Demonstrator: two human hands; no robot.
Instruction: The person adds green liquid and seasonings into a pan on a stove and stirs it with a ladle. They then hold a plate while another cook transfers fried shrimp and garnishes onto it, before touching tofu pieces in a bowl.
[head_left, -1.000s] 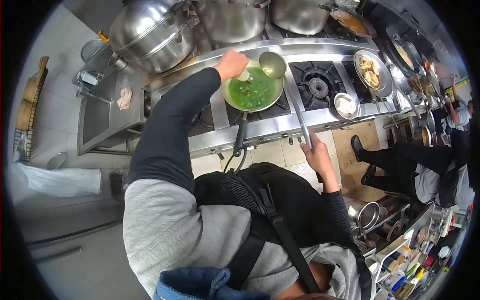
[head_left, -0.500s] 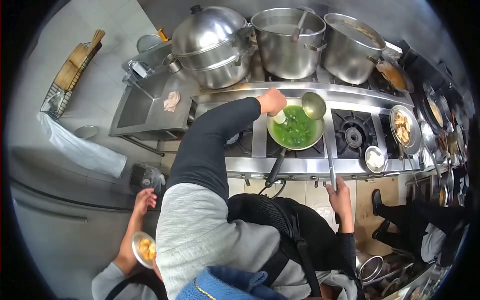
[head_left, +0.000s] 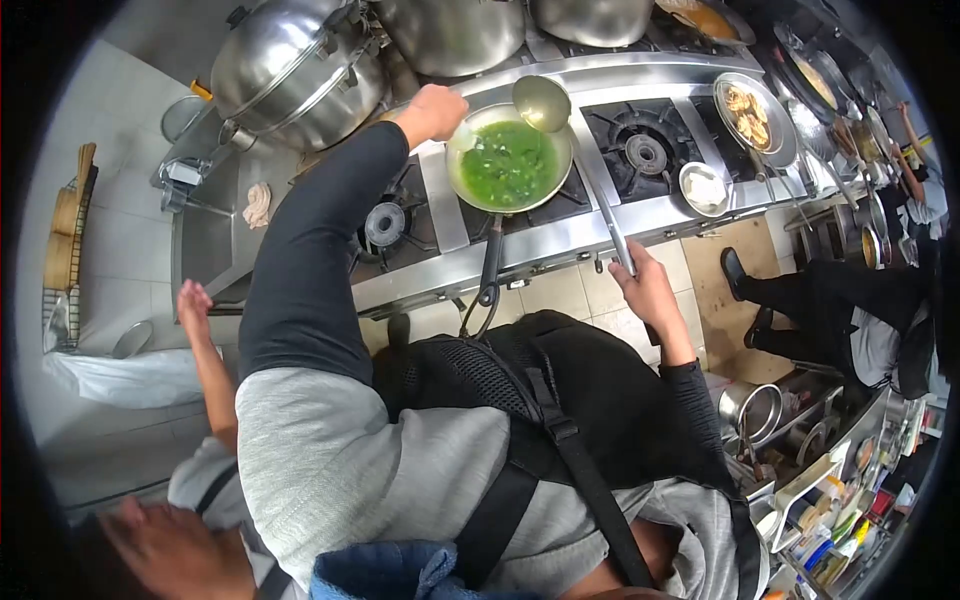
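left hand (head_left: 435, 112) has drifted left by the pan (head_left: 505, 209), clenched on some blurry pale thing (head_left: 463, 138). right hand (head_left: 645, 288) is gripping the ladle (head_left: 542, 104).

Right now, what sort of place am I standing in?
Probably a commercial kitchen, judging by the long stainless-steel gas range, the large domed silver pot, and the round pale pan of bright green liquid.

Marled grey shirt (head_left: 320, 430), tight black sleeves (head_left: 320, 260), black strap (head_left: 597, 500) with buckle (head_left: 563, 430), black mesh panel (head_left: 485, 376), blue cloth (head_left: 375, 572)
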